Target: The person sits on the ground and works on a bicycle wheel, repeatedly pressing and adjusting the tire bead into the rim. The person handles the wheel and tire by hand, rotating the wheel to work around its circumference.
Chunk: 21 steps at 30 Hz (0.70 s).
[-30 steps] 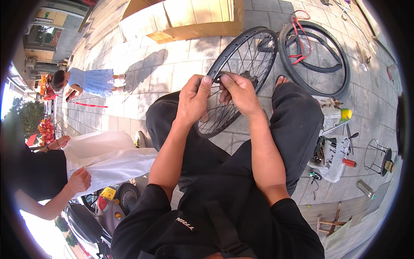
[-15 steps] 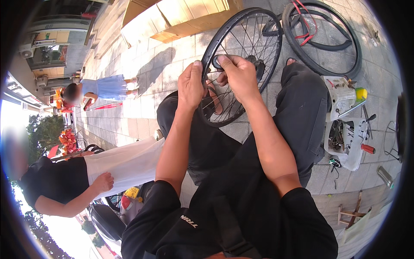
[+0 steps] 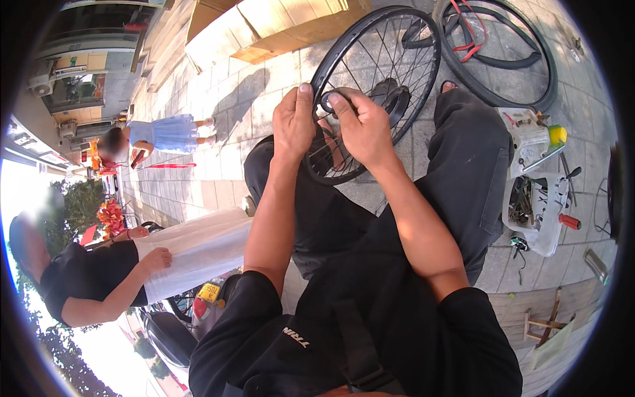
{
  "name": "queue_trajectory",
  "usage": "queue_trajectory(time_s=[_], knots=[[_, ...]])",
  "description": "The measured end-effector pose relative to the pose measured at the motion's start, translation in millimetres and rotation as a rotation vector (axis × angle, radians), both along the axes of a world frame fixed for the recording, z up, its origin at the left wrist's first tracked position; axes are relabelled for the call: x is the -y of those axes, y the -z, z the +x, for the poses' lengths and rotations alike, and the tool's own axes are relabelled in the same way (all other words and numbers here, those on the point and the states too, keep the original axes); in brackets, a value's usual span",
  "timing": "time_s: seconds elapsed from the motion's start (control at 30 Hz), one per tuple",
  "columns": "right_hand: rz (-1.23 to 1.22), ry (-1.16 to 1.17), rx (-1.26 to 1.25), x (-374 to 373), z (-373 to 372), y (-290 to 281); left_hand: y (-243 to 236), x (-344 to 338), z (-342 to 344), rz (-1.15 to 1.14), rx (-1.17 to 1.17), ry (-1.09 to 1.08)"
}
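Count: 1 bare-rimmed bicycle wheel, 1 loose tyre, 1 dark inner tube, 1 red strip, 1 cardboard box, 1 white tool tray with 1 red handle at its side. People besides the wearer: 2, one in a black top and pale legwear, one in a blue dress.

Hands: 2, both in front of the body, near each other at the near-left part of the rim. Left forearm runs almost straight forward; right forearm slants forward and to the left. Left hand: closed around the rim, thumb on top and pointing forward, fingers curled and largely hidden. Right hand: partly closed, thumb and forefinger pinching a small dark rounded piece just beside the rim; its exact kind cannot be told. Remaining fingers bent inward.

Wheel position: ahead of the wearer, between the knees, above the paving. It stands tilted, seen as an oval; long axis runs from near left to far right, far end close to the box. Spokes and hub face the wearer obliquely. Tyre lies flat, right of the wheel; tube and strip lie within and across it.
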State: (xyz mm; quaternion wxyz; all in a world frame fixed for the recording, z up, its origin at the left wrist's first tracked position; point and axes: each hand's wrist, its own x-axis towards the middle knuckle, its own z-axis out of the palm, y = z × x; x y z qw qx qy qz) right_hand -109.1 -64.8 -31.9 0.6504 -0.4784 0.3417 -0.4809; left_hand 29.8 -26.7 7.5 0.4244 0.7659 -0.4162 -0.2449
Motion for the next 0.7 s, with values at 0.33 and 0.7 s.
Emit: queue_trajectory(time_s=[0.33, 0.7], knots=[[0.171, -0.059, 0.064, -17, 23, 24, -5, -1, -4, -0.002, -0.048, -0.051], [0.183, 0.038, 0.146, -22, 32, 21, -1, -1, -2, -0.043, 0.03, -0.062]])
